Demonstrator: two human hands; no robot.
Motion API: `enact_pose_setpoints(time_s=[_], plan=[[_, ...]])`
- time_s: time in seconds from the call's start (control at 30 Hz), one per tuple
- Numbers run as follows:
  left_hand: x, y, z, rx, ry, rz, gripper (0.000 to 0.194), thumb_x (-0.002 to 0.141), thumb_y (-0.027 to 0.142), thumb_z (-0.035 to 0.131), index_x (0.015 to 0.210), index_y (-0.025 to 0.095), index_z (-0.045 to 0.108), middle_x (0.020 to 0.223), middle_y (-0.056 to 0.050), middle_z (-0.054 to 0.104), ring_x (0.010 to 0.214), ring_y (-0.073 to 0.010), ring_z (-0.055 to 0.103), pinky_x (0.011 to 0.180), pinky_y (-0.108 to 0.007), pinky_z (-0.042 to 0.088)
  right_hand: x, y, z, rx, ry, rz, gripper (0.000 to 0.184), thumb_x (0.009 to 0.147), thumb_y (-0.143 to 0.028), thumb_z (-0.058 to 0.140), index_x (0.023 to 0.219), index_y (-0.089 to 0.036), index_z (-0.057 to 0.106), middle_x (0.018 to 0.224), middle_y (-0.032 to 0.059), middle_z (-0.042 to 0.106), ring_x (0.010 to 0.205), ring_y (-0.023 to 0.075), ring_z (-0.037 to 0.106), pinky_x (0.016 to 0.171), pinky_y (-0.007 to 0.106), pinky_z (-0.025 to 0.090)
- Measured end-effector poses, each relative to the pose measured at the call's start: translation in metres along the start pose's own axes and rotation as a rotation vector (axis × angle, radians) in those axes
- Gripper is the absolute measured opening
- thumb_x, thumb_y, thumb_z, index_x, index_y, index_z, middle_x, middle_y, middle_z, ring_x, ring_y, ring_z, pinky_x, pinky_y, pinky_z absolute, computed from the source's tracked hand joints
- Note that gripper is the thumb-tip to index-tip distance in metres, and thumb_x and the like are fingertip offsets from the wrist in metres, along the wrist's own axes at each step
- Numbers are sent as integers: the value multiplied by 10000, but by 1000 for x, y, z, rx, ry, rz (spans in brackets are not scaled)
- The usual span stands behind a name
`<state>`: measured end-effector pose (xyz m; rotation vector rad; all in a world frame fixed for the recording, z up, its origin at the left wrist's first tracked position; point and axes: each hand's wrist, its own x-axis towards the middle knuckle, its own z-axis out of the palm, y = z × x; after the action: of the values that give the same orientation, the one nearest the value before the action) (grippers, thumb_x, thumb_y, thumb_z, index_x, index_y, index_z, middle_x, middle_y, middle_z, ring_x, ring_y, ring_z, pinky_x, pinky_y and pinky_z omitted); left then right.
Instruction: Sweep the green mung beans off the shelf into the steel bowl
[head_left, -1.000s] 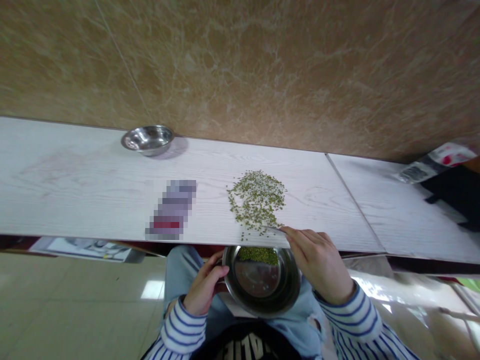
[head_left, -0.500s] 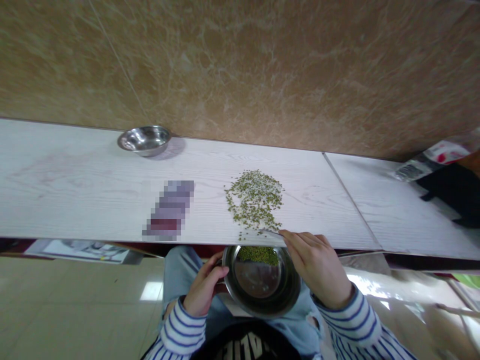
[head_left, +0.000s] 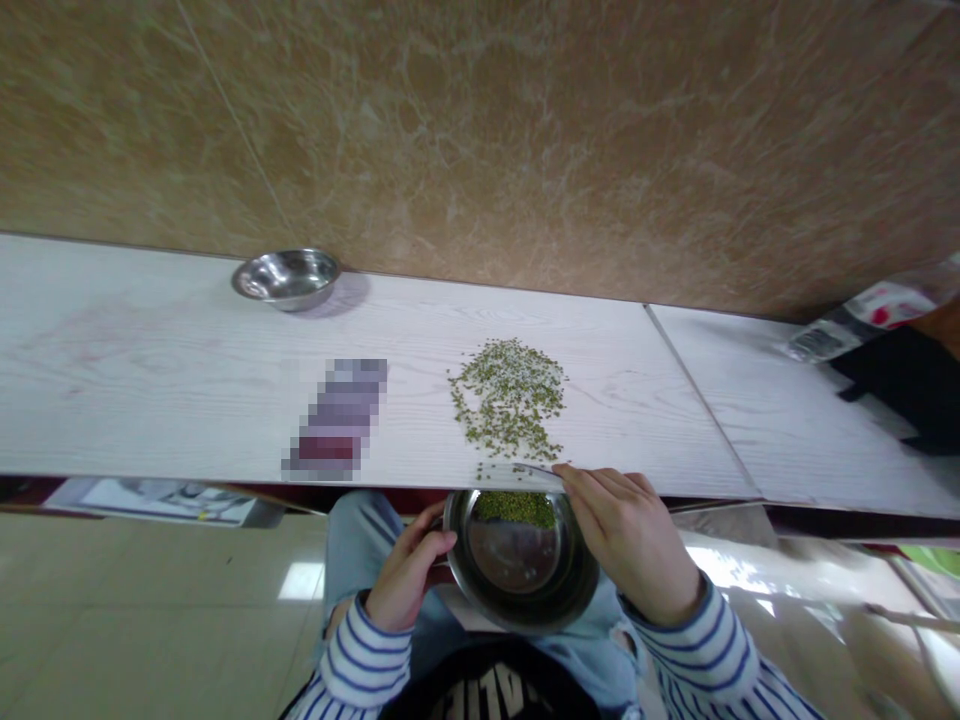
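My left hand (head_left: 412, 570) is closed on the left side of a steel pot (head_left: 517, 610), which sits over my lap just below the table's front edge. A heap of small green beans (head_left: 517, 508), like mung beans, lies inside the pot at its far side. My right hand (head_left: 626, 530) grips a thin metal utensil (head_left: 534, 469), its head seen edge-on, so I cannot tell its exact kind. The utensil's tip is low at the table edge, near a few stray beans. Beyond it, more green beans (head_left: 514, 390) are spread in a loose patch on the table.
A shallow steel bowl (head_left: 286, 280) stands at the back left by the marbled wall (head_left: 480, 150). A blurred-out flat item (head_left: 341, 420) lies left of the beans. At the far right are a plastic package (head_left: 862, 315) and a black object (head_left: 911, 390) on the white table (head_left: 150, 380).
My right hand and the utensil have shifted slightly left and down, towards the table edge. The left hand and pot look almost unmoved.
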<state>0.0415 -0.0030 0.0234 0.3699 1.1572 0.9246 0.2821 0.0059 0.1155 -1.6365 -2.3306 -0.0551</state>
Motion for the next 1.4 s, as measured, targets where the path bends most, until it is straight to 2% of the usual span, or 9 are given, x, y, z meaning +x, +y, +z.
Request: enact_pose_setpoints(time_s=[0.17, 0.3, 0.43, 0.63, 0.97, 1.17, 1.4], plan=[[0, 0, 0, 2, -19, -11, 465, 583, 249, 767, 1041, 175, 739, 794, -44, 757, 673, -198, 674, 527, -259, 496, -3, 2, -1, 10, 14, 4, 266, 1001, -180, 428, 1172, -199, 631, 983, 33, 748, 856, 166, 676, 739, 332, 411], [-5, 5, 5, 1, -2, 7, 392, 604, 245, 751, 992, 187, 740, 782, -31, 756, 666, -182, 669, 531, -244, 488, -2, -1, -1, -2, 21, -3, 257, 984, -158, 443, 1152, -196, 633, 966, 32, 750, 844, 170, 678, 731, 330, 407], [-8, 7, 7, 11, 12, 14, 405, 600, 244, 745, 1001, 179, 743, 788, -34, 756, 656, -173, 655, 532, -246, 490, 2, -8, 2, -6, 15, -14, 257, 963, -141, 470, 1153, -192, 636, 956, 34, 749, 829, 169, 675, 719, 327, 404], [-7, 8, 3, 8, 28, 14, 437, 590, 256, 747, 1019, 177, 732, 768, -25, 746, 670, -193, 672, 530, -255, 495, 9, -14, 7, 20, 2, -14, 248, 978, -162, 461, 1155, -191, 633, 939, 32, 741, 832, 168, 668, 736, 330, 410], [-12, 12, 1, 4, 71, 23, 389, 586, 252, 750, 969, 190, 728, 685, 15, 690, 590, -147, 614, 513, -238, 462, 24, -23, 10, 45, -12, -56, 241, 986, -158, 456, 1134, -200, 642, 901, 41, 743, 817, 165, 665, 746, 313, 400], [-6, 11, -7, 18, 37, 18, 447, 567, 267, 767, 1005, 191, 721, 746, 4, 705, 584, -149, 609, 507, -252, 471, 29, -27, 11, 62, -44, -67, 236, 963, -143, 512, 1147, -214, 641, 927, 22, 744, 849, 179, 673, 751, 319, 396], [-3, 10, -9, 6, 29, 10, 449, 557, 263, 783, 997, 191, 726, 676, 22, 668, 572, -155, 607, 504, -251, 457, 26, -27, 8, 93, -75, -83, 237, 969, -150, 509, 1142, -226, 651, 977, 31, 748, 889, 169, 675, 774, 321, 408]])
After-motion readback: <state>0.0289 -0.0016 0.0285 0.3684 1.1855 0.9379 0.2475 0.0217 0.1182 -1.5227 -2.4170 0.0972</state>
